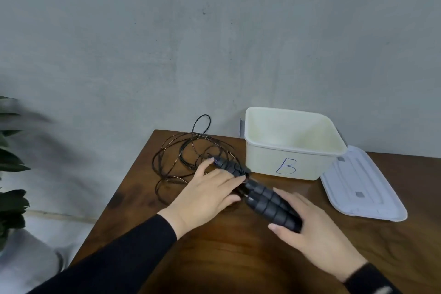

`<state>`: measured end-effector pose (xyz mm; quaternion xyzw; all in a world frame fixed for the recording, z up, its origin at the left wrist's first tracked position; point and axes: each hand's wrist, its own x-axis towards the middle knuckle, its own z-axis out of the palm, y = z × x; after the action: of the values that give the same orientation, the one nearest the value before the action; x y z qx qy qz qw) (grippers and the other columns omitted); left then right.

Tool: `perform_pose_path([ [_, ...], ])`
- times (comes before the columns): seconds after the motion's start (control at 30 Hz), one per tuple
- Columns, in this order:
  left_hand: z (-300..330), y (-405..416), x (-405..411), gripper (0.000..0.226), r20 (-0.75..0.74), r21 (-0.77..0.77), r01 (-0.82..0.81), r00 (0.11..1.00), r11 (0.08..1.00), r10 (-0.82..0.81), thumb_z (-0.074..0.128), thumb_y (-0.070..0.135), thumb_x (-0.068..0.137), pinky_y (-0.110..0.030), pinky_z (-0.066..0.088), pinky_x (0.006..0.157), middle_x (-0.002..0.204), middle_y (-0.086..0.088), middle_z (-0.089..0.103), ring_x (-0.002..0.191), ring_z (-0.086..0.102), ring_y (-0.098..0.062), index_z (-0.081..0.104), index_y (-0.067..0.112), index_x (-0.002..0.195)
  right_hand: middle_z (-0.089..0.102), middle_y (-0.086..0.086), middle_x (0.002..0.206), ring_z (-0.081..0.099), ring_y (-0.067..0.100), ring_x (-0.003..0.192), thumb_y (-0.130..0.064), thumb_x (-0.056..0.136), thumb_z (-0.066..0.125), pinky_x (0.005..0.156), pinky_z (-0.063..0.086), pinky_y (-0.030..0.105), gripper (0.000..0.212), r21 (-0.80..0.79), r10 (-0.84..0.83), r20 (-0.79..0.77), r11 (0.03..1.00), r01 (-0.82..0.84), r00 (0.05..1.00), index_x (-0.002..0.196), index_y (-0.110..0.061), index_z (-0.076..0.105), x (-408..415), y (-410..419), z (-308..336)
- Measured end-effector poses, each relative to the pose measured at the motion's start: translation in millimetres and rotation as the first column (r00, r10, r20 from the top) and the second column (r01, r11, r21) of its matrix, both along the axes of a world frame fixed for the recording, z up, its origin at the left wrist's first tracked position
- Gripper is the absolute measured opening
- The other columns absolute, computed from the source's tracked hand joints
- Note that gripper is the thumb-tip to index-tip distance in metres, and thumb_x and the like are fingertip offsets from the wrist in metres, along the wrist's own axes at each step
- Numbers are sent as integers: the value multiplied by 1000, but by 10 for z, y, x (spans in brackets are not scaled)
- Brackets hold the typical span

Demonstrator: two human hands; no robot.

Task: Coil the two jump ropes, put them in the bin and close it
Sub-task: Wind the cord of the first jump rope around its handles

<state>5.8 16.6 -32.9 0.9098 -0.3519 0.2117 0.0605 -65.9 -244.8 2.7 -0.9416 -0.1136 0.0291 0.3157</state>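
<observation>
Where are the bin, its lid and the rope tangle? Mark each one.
bin (284, 164), head view, on its front wall by the letter B.
lid (362, 188), head view, on its flat middle.
rope tangle (181, 157), head view, on the loose loops.

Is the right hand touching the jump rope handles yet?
Touching. The head view shows the right hand wrapped around the lower black handles, thumb and fingers pressed against them, no gap.
</observation>
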Motion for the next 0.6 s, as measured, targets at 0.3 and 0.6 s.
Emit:
perform_pose_path([
  [0.3,750,-586,-85,32,4,-243,83,996,966,-85,47,38,100,-40,44,91,78,6,61,75,55,-17,65,16,85,74,-24,98,66,-6,91,-22,81,77,79,49,21,33,418,-174,-161,880,227,972,102,-46,69,-484,-469,552],
  [0.6,884,-987,-479,43,-359,-411,-127,933,903,-32,27,53,98,-35,53,63,73,8,65,63,58,-4,57,32,122,61,22,81,41,23,46,-26,73,65,39,28,25,47,869,-126,-358,317,379,925,112,1,62,-580,-872,816],
])
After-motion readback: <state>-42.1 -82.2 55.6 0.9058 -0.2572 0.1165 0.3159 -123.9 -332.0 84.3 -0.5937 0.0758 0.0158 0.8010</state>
